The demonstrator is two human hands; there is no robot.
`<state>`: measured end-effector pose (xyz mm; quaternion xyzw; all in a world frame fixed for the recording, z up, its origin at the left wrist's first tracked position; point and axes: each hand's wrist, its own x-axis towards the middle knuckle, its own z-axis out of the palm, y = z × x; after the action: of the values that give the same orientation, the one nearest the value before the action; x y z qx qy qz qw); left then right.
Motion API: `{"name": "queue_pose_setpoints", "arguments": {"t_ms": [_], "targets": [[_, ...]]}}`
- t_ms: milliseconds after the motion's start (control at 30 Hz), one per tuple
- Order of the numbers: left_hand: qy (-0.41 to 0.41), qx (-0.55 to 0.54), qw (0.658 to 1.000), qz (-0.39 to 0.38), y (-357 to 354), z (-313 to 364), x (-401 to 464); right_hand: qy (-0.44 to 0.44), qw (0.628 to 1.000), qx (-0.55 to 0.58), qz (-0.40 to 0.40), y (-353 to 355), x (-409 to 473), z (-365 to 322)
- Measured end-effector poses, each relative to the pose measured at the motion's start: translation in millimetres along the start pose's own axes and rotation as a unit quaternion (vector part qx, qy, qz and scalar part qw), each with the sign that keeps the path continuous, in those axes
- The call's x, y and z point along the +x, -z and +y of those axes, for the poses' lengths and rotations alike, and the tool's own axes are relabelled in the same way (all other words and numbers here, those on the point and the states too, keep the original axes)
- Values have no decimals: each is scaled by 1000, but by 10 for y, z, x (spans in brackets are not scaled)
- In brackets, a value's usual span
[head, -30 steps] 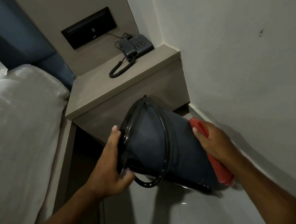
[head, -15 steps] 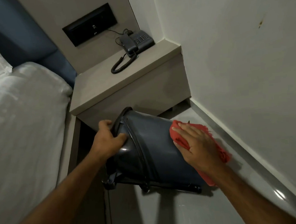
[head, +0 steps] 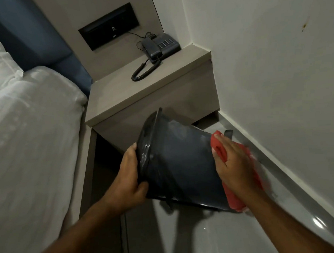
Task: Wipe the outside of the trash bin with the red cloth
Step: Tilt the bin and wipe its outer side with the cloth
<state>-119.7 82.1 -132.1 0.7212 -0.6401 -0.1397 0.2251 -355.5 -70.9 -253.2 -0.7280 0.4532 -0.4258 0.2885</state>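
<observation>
My left hand (head: 129,180) grips the rim of the dark grey plastic trash bin (head: 176,161), tilted in the air below the bedside shelf's front edge. My right hand (head: 234,161), flat, has slid the red cloth (head: 234,198) to the base; the side's done, rotate next.

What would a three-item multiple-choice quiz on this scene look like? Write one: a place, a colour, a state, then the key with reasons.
1. Where is the telephone?
A. on the bed
B. on the bedside table
C. on the floor

2. What colour is the cloth under the right hand?
A. red
B. white
C. blue

3. How is the trash bin positioned?
A. upright on the floor
B. upside down on the bed
C. tipped on its side, held at the rim by the left hand

Key: 1 B, it sits on the bedside table by the wall corner. 2 A, red shows around the fingers. 3 C, its rim faces left and the hand grips it.
</observation>
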Motion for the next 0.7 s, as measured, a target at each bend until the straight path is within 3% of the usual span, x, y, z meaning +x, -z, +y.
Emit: {"name": "queue_pose_setpoints", "arguments": {"t_ms": [133,233,333,433,500,600,633,700], "targets": [[-39,76,996,17,-29,-95,-87,-31,997,72,-16,-123,195,-339],[-63,89,994,24,-83,-95,-89,52,993,105,-33,-271,413,-845],[-87,98,991,35,-127,-173,-140,112,991,56,-48,-375,434,-1078],[-91,79,992,44,-118,-188,-164,141,989,-15,-46,-298,169,-698],[-81,75,993,51,-111,-205,-168,44,998,-34,-2,-189,-46,-174],[-88,80,991,52,-141,-189,-157,-198,979,38,-15,39,-181,472],[-96,88,990,47,-160,-178,-131,-233,971,54,-24,58,-150,531],[-114,100,988,37,-204,-146,-77,-182,982,42,12,20,-30,338]]}}
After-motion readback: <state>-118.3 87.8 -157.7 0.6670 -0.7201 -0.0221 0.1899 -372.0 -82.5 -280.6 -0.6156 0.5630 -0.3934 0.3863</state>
